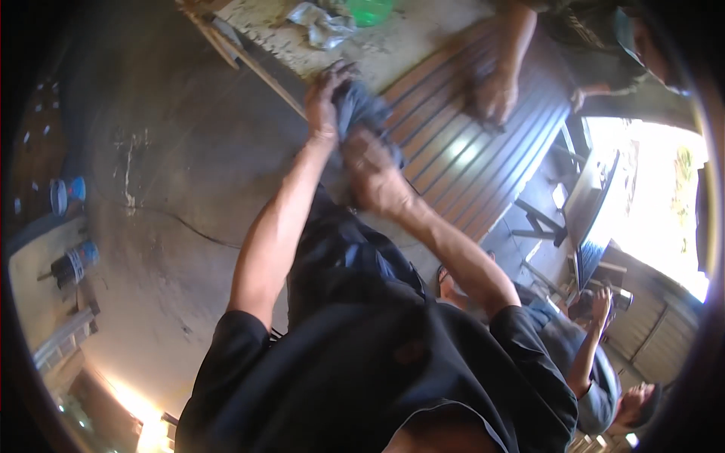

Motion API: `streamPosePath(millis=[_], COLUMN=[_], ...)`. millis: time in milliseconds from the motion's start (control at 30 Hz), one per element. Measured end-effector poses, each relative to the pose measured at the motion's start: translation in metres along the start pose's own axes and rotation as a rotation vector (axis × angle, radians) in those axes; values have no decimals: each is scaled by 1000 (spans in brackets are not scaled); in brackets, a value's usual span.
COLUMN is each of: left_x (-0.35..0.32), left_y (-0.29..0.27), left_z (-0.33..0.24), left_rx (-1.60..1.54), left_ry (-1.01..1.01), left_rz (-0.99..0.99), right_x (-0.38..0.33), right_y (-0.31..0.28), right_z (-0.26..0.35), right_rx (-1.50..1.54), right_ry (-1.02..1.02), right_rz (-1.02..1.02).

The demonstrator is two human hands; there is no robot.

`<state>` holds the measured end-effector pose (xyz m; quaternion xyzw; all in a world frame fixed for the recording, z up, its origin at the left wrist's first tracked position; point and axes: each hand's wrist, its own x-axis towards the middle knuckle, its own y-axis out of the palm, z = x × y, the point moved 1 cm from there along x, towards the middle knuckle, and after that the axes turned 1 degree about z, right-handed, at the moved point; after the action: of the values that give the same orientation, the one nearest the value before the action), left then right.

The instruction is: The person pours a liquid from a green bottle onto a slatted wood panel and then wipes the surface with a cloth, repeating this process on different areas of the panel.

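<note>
Head view: left hand (323, 106) and right hand (371, 172) both clutch a grey cloth (361, 112) bunched between them, near the brown slatted panel (468, 151).

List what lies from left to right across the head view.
Blue-capped cans on the floor → left hand → dark grey-blue cloth → right hand → ribbed brown wooden panel → another person's hand on the panel → seated person at lower right.

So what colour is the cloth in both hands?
Grey-blue cloth, seen best in the head view.
</note>
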<state>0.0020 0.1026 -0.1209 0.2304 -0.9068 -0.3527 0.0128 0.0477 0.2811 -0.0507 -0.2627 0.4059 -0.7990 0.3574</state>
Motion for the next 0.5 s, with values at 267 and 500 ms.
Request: streamPosePath(millis=[267, 500], left_x=[-28, -33], left_y=[26, 32], left_z=[7, 17], left_rx=[1366, 1535], left_ry=[645, 817], left_rz=[326, 381], right_x=[-174, -173], right_y=[-89, -42], right_z=[24, 47], right_rx=[337, 191], right_ry=[182, 322], right_rz=[-122, -237])
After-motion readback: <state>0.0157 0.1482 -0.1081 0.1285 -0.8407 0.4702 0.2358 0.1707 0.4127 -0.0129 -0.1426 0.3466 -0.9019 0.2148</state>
